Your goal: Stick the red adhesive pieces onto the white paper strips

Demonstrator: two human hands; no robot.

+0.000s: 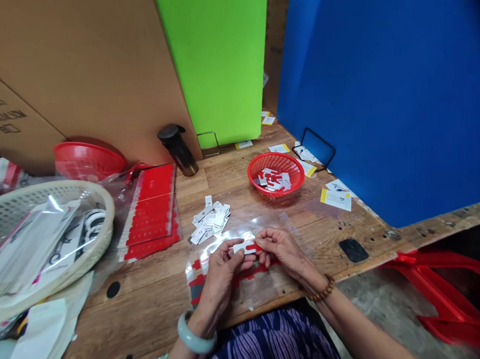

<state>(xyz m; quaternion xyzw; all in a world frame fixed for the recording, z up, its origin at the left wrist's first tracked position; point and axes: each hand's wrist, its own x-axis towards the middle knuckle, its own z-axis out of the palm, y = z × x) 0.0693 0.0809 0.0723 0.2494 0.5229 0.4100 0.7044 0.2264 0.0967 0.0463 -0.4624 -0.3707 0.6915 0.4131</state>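
So both hands are busy at the front edge of a wood-look table [150, 315], and all clock positions here are from the hands. The left hand [224, 260] has its thumb and fingers closed on a small white rectangular card [238, 248]. The right hand [277, 247] is pinched narrow at the right end of that card, on a small flat red piece [252, 248]; can't tell if the piece is fixed on or just lying against it. Under the hands is a clear plastic sheet with red and grey pieces [197, 282].

Between 10 and 11 o'clock, close by, there's a loose heap of small white printed cards [210, 222]. At 1 o'clock sits a round red plastic basket [276, 192] with white and red pieces inside. Flat red perforated sheets [150, 212] lie at 10 o'clock, and a big off-white plastic basket [108, 231] is at 9. A dark lidded tumbler [179, 150] stands around 11, some white-and-yellow printed cards [336, 198] lie at 2, and a dark rounded square patch [353, 250] is at 3.
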